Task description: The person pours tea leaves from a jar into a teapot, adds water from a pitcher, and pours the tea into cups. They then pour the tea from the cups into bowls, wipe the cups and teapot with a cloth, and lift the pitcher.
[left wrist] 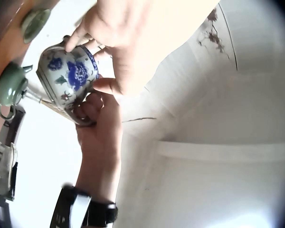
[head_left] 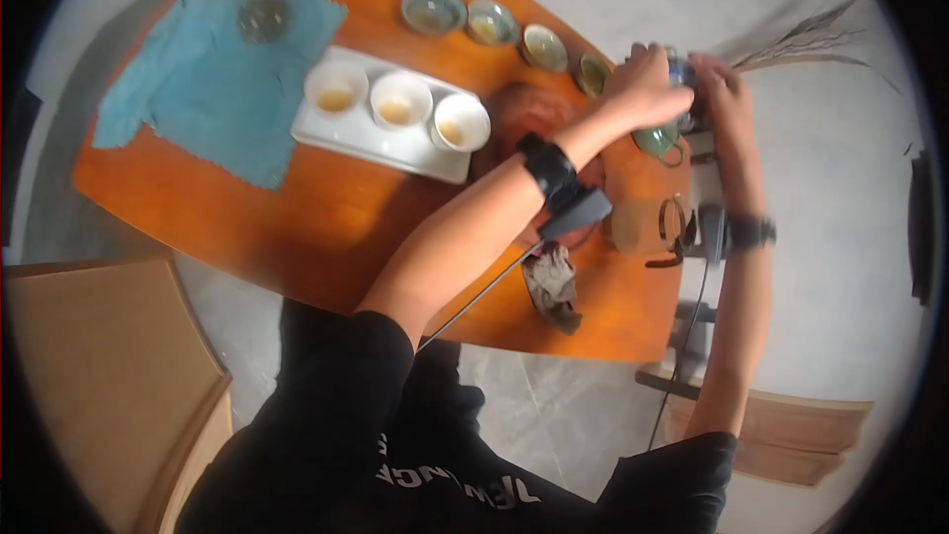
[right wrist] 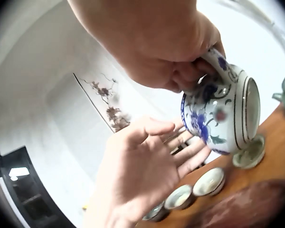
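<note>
The right hand (head_left: 730,107) grips the handle (right wrist: 221,62) of a flowered pot (right wrist: 217,118), tilted aloft near a green teapot (left wrist: 12,84) on the table (head_left: 336,227); the left hand (right wrist: 145,166), fingers extended, lies alongside.

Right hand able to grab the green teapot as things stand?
Probably not yet: the right hand grips the handle of the blue-flowered pot, so it would likely have to let go first. Nearness seems no obstacle; the green teapot is close by.
</note>
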The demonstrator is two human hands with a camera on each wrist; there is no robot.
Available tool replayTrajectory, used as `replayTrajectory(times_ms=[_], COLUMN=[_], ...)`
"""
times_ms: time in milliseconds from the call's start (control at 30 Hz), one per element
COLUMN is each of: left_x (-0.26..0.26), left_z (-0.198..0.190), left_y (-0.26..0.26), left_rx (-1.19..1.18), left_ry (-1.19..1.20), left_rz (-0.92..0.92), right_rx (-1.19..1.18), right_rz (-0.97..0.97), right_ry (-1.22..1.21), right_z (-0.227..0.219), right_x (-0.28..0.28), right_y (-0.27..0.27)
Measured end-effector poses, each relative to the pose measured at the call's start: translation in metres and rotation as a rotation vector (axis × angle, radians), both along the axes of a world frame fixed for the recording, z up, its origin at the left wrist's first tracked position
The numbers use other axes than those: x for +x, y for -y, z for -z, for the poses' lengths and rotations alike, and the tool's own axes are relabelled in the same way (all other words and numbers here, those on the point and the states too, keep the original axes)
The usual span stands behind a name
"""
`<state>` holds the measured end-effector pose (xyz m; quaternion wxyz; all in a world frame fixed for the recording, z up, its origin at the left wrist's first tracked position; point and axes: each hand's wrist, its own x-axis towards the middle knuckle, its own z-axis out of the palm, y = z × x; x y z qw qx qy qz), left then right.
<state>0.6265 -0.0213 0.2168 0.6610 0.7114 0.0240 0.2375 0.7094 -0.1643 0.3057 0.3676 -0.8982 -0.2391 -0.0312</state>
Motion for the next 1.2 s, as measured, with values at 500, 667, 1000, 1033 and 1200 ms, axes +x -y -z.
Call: replayTrajectory(times_ms=[500, 667, 1000, 1033, 1200], left_x=[-0.062, -0.099, -0.241, -0.248, -0.257], left_z=[0.004, 0.007, 0.06, 0.076, 0.105], left_y=[-0.181, -0.242, -0.242, -0.244, -0.24], left_rx=[0.911, 1.099, 0.497, 0.472, 0.414], left_ry=[-0.142, -0.262, -0.144, -0.138, -0.166], left_rz=[0.129, 0.079, 0.007, -0.02, -0.106], right_rx=[0.912, 1.028, 0.481, 0.483, 0.429], right_rz=[0.035, -0.034, 0.148, 0.155, -0.048], right_ry=[-0.181, -0.215, 0.04, 0.04, 0.309], right_z=[0.158, 0.177, 0.162, 0.154, 0.136], right_x=[-0.213, -0.22, -0.237, -0.244, -0.278], right_y=[-0.017, -0.015, 0.014, 0.014, -0.032])
